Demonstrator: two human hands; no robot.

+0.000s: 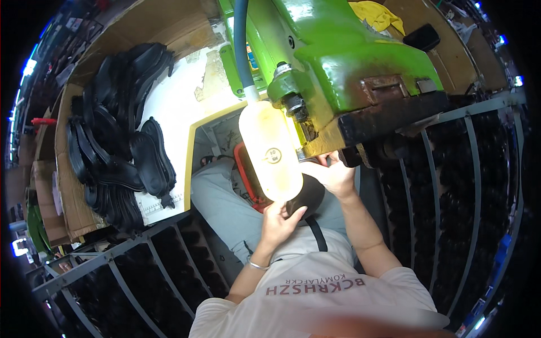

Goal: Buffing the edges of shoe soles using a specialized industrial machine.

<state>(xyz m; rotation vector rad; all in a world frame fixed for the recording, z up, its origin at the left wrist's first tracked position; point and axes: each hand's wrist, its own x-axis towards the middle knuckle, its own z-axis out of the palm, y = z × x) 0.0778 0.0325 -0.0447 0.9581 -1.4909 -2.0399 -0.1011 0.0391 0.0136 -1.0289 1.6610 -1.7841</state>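
Between my hands is a black rounded piece [311, 195], with part of it hidden behind the glowing oblong lamp; it looks like a shoe sole. My left hand [279, 223] pinches its near edge, thumb and fingers closed, just below the lamp. At its far right side, my right hand [338, 176] grips it with bent fingers, right under the front of the green machine [349, 62]. The fingertips of that hand are partly covered by the machine head. The lamp [269, 152] hangs over the work and blocks the middle of it.
On the left, many black shoe soles [151, 163] lie heaped on a white tabletop [174, 90] inside a cardboard surround [73, 203]. A red bin [246, 174] stands below, between my legs. Metal racks [434, 197] holding dark pieces flank me. A yellow cloth [380, 16] lies behind the machine.
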